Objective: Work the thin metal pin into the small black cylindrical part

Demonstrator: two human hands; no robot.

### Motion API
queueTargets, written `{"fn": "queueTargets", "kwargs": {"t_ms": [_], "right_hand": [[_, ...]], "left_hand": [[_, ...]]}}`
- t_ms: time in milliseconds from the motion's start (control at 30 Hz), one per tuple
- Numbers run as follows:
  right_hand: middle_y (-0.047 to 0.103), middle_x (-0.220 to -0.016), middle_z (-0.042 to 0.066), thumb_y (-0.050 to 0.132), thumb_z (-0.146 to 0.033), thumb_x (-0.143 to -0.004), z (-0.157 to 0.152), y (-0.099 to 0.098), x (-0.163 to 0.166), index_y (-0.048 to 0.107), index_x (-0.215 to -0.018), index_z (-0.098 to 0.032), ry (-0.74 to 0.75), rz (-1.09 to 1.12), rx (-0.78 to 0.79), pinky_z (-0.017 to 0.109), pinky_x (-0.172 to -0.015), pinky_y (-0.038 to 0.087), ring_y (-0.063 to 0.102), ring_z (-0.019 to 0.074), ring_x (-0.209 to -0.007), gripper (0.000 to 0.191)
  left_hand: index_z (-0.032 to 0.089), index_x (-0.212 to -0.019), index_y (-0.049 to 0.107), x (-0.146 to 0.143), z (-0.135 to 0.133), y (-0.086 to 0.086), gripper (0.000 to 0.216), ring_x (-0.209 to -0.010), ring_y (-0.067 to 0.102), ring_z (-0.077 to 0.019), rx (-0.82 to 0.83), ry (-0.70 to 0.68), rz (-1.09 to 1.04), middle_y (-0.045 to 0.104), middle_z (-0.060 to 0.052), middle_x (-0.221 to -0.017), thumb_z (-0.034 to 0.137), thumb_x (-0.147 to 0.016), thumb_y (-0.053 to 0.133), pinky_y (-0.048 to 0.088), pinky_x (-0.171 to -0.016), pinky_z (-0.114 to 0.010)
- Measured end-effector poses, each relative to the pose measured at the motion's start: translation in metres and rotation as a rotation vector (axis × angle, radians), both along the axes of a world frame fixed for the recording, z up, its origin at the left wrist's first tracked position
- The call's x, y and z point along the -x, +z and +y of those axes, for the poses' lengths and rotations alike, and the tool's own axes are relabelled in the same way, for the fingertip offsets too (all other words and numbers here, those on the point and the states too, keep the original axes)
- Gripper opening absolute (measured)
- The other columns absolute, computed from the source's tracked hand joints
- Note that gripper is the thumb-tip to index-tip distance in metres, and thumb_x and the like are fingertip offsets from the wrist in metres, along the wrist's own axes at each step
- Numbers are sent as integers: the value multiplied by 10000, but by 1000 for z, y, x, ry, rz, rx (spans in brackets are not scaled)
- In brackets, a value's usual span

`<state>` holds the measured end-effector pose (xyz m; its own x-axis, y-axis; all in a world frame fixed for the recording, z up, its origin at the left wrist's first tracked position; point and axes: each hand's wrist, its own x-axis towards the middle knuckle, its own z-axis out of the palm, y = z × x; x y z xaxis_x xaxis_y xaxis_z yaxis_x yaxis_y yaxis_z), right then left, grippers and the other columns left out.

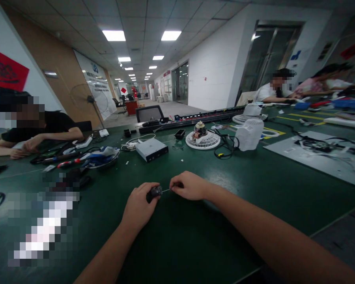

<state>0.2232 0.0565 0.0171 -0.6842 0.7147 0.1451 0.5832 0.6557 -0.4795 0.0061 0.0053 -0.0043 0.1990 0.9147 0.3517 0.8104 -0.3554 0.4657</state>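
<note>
My left hand (140, 203) is closed around a small dark cylindrical piece (156, 191) with a shiny end, held just above the green tabletop. A thin pale rod (165, 191) runs from that end toward my right hand (189, 186). My right thumb and forefinger pinch the rod's far end, and the fingers partly hide it. Whether the rod is fixed in the dark piece I cannot tell. Beyond my hands sits a grey box-shaped disc drive (152, 150).
A round white fan grille with a motor (202, 138) and a white plastic housing (249, 134) stand ahead. To the right lies a pale panel with cables (319, 154). Tools and a metal bowl (103, 157) are at left. People sit on both sides.
</note>
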Motion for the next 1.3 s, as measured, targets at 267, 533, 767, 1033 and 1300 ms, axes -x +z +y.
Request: {"fn": "queueTargets", "kwargs": {"t_ms": [267,533,767,1033,1300], "right_hand": [[695,-825,19,506,-230,-887,-3,-1,6,690,-989,-250,-134,-69,-153,273,-621,376,605,167,-718,211],[700,-774,27,549,-273,-849,-4,6,1,697,-908,-243,-217,-191,-179,285,-590,388,617,180,-680,163],[678,-784,46,575,-473,-842,-4,1,12,596,-855,-200,-443,-48,-75,280,-556,377,615,186,-695,273],[703,-820,-6,748,-302,-714,-4,-16,32,492,-757,-214,-305,146,118,263,-580,430,661,180,-759,274],[710,-828,6,672,-119,-704,-2,-10,18,309,-669,-228,-149,490,182,283,-712,472,680,166,-823,380]], "left_hand": [[233,-1113,653,5,5,-1,329,-1024,633,-233,14,35,-14,692,-44,-1101,225,-785,630,499,-924,-399],[240,-1111,657,4,3,0,328,-1016,637,-233,2,74,-33,689,-39,-1103,218,-785,629,505,-912,-397],[230,-1131,636,5,4,-1,343,-982,665,-238,41,150,-56,705,-55,-1081,244,-788,630,523,-879,-393],[229,-1163,613,9,8,-7,365,-1017,663,-240,70,175,-62,707,-68,-1093,283,-802,629,512,-908,-394],[256,-1084,670,2,2,2,327,-971,639,-242,60,43,7,699,-40,-1034,261,-757,678,499,-863,-399]]}}
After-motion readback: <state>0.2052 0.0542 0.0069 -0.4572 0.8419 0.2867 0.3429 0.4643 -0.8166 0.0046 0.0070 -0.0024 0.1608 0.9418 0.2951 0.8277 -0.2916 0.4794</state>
